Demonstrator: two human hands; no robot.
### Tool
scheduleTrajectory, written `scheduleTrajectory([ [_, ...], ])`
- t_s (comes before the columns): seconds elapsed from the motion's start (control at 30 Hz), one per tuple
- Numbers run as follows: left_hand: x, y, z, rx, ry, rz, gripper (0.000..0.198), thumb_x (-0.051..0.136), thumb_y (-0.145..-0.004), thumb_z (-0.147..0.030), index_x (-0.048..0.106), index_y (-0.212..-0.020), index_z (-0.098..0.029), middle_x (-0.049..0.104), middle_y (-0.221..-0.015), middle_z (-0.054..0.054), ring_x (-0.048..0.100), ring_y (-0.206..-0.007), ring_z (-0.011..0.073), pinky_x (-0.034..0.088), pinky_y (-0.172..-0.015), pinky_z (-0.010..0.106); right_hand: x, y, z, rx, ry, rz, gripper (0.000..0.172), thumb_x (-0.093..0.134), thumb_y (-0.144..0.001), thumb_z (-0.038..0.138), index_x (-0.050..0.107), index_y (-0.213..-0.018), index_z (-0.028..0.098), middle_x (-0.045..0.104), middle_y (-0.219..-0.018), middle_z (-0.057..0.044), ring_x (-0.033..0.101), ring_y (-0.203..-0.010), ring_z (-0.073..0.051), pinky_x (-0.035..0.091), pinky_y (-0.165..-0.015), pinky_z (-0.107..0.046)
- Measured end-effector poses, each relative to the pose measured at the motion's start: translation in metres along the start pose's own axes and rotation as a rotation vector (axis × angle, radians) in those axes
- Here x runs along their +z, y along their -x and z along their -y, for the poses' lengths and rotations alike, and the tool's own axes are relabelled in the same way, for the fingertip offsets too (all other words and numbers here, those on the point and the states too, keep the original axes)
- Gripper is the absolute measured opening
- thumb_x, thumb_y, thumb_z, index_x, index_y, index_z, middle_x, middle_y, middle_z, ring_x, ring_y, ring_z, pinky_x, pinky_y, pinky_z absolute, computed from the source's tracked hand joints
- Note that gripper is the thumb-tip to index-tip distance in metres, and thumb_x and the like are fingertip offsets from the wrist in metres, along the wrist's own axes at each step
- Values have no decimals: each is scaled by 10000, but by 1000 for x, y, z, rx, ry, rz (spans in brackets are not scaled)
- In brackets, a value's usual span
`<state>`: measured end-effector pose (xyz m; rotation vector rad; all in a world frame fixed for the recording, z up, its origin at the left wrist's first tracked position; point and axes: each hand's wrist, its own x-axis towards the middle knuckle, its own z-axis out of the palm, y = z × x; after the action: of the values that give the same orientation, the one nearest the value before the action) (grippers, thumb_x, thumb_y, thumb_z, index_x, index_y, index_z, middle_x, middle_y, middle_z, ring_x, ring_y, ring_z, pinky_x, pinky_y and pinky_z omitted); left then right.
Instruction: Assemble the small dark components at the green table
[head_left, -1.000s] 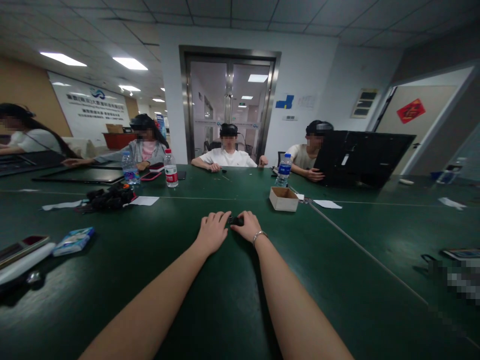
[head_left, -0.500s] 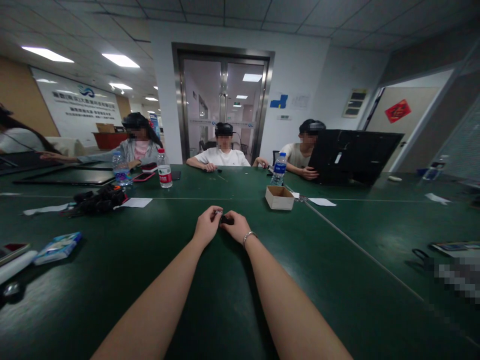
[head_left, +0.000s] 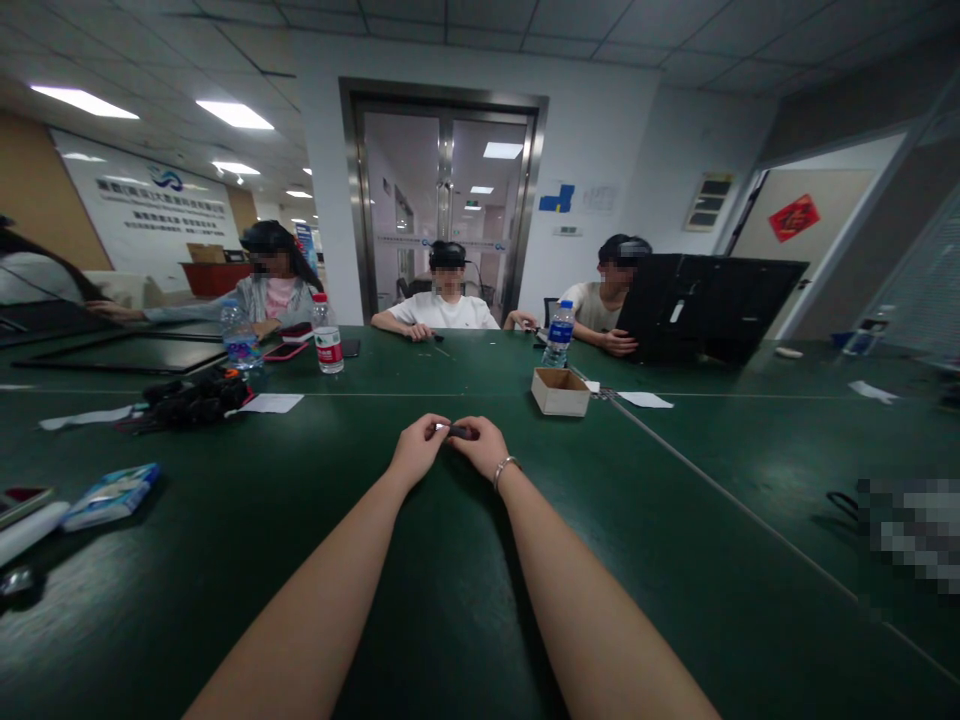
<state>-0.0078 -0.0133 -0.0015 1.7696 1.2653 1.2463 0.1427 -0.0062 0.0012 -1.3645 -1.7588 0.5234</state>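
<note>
Left hand [head_left: 415, 448] pinches small silvery piece [head_left: 437, 428]; braceleted right hand [head_left: 484, 448] pinches small black stubby object [head_left: 461, 432]. Both sit between fingertips, over glossy green tabletop [head_left: 450, 570]. Opposed grips probably steady them end to end. Whether joined: cannot tell.

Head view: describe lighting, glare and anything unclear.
In the head view, ceiling lights glow white; glare lies on the green table at lower left; in that view, pixelation covers a patch at right, and the dark object held centrally is too small to identify.
</note>
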Motion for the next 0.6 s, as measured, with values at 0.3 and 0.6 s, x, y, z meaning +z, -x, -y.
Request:
scheduleTrajectory([
  [0.3,0,-9,11,-26,7,2,289,468,-786,-386,646,-886,-182,644,-815,39,570,-737,157,434,-661,255,4,-3,-7,8,-158,65,279,664,-622,235,667,-896,183,586,-707,8,520,-644,-120,413,-614,-240],
  [0.6,-1,-6,7,-85,61,-36,307,495,-775,-432,606,-906,-178,634,-827,43,579,-726,155,442,-653,265,3,-1,-6,-15,-129,64,279,659,-632,264,670,-901,193,599,-717,4,520,-632,-118,415,-607,-244],
])
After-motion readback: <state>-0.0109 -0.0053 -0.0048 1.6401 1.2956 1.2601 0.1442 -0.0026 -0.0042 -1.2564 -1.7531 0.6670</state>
